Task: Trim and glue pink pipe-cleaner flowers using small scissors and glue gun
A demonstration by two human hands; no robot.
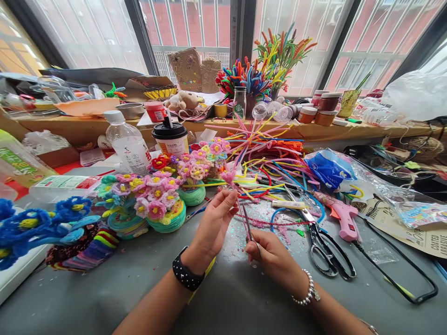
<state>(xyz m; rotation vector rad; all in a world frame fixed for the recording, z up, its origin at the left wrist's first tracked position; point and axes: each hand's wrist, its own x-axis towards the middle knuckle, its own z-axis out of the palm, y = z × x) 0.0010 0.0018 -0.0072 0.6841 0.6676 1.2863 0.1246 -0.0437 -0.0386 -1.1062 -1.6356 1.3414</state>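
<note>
My left hand [214, 223], with a black dotted band at its wrist, pinches a small pink fuzzy flower piece [228, 176] that sticks up above the fingertips. Just to the right, my right hand [274, 253] is closed on a small pair of scissors [247, 223]. The blades point up and lean toward my left fingertips; whether they touch anything there I cannot tell. Pink pipe-cleaner flowers [159, 195] in a green coiled pot stand left of my left hand. Loose coloured pipe cleaners [268, 153] lie in a heap behind both hands.
Large black-handled scissors [323, 249] and a pink glue gun [344, 216] with its cord lie at the right. A plastic bottle [127, 144] and a lidded cup [171, 139] stand at the back left. Blue flowers [35, 225] occupy the far left.
</note>
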